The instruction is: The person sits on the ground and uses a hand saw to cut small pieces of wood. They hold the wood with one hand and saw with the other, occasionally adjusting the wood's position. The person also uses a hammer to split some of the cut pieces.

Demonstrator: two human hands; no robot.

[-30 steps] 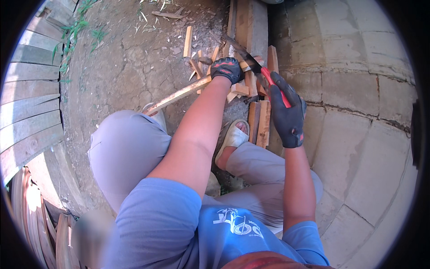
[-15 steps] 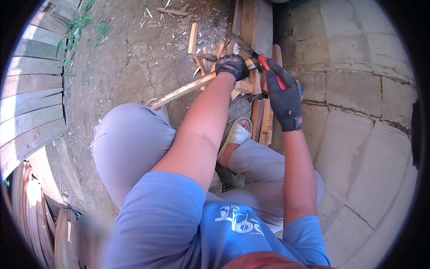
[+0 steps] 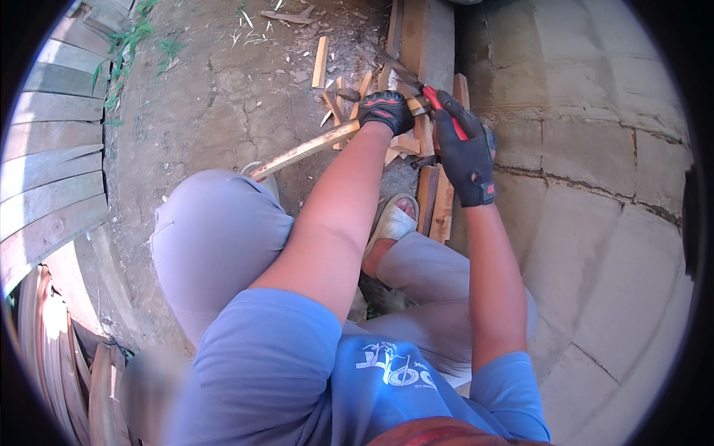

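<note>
My left hand point(image 3: 385, 111), in a black glove with red marks, is closed round a long, narrow wooden strip point(image 3: 309, 150). One end of the strip reaches back toward my left foot; its other end pokes out past my fingers to the right. In my right hand point(image 3: 466, 152), also gloved in black, is the red handle of a handsaw point(image 3: 405, 74). Its dark blade slants away to the far left, across the wood beside my left hand. The glove and wood partly hide where the blade meets the strip.
Short wood offcuts point(image 3: 404, 144) lie around my hands, with one loose piece point(image 3: 320, 63) farther off. A thick timber beam point(image 3: 435, 44) runs away ahead. Concrete slabs point(image 3: 573, 215) cover the right side; a plank wall point(image 3: 56, 156) stands left. My sandalled foot point(image 3: 398, 221) is close by.
My right hand and the handsaw have shifted slightly forward and to the left, along the blade's line. The left hand and the wooden strip stay in place.
</note>
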